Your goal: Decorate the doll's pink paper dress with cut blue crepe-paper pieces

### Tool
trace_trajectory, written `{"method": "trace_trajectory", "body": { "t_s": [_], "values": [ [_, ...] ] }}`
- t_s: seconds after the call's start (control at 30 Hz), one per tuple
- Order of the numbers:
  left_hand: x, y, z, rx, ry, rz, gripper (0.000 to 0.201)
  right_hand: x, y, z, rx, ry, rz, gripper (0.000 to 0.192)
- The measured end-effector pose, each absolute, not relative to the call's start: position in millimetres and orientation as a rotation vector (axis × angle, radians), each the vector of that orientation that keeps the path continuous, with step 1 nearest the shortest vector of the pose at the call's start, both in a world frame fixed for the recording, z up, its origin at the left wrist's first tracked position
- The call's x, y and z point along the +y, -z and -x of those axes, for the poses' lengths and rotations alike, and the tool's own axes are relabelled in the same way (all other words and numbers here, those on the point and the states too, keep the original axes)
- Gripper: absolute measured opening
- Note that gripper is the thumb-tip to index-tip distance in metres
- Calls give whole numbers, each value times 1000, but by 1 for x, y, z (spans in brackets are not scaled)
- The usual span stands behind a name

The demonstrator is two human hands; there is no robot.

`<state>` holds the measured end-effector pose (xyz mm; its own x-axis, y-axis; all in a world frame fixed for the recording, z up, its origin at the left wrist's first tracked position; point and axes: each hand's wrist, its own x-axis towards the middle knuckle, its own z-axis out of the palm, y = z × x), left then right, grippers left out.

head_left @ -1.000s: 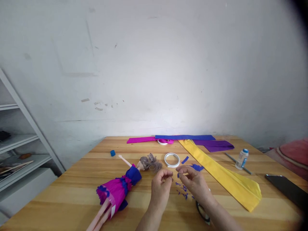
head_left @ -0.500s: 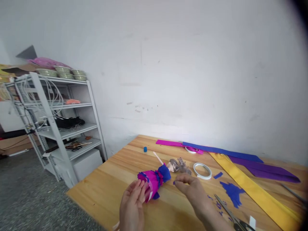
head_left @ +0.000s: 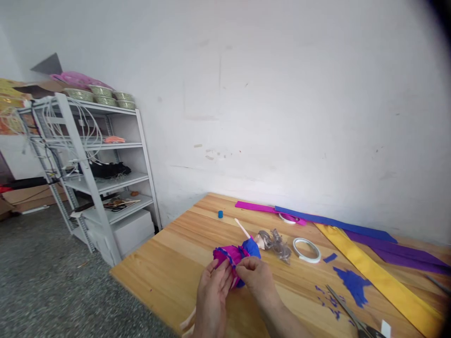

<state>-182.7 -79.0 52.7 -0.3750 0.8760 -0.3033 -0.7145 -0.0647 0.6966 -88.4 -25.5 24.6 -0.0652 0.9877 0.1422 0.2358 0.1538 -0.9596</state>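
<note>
As the doll point(head_left: 243, 251) lies near the surface's point(head_left: 169, 272) front edge, we have both hands on its magenta-and-blue dress.

Our left hand point(head_left: 213, 295) cups the skirt from below, fingers loosely curled, while our right hand point(head_left: 257, 277) pinches the dress at the waist. A tape ring point(head_left: 307, 250), blue paper scraps point(head_left: 352, 281) and scissors point(head_left: 352, 317) lie to the right.

A doll point(head_left: 243, 251) in a magenta crepe dress with blue trim and grey hair lies on a light wood-grain surface point(head_left: 169, 272). At two o'clock from it sits a white tape ring point(head_left: 307, 249), then blue paper scraps point(head_left: 352, 283) and yellow point(head_left: 380, 281), purple point(head_left: 405, 256) and blue point(head_left: 334, 221) paper strips. A small blue cap point(head_left: 220, 214) lies at eleven o'clock.
</note>
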Motion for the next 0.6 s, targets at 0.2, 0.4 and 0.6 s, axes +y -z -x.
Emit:
{"method": "trace_trajectory", "body": {
  "t_s": [0.2,0.4,0.6],
  "values": [
    [-81,-51,185,952,-1715,-246,31,-28,-22,91,-1472,-990,1284,14],
    [-80,-51,185,935,-1701,-266,32,-24,-23,91,-1501,-889,1297,17],
    [-81,-49,184,934,-1700,-291,34,-27,-26,92,-1490,-885,1351,16]
  ]
}}
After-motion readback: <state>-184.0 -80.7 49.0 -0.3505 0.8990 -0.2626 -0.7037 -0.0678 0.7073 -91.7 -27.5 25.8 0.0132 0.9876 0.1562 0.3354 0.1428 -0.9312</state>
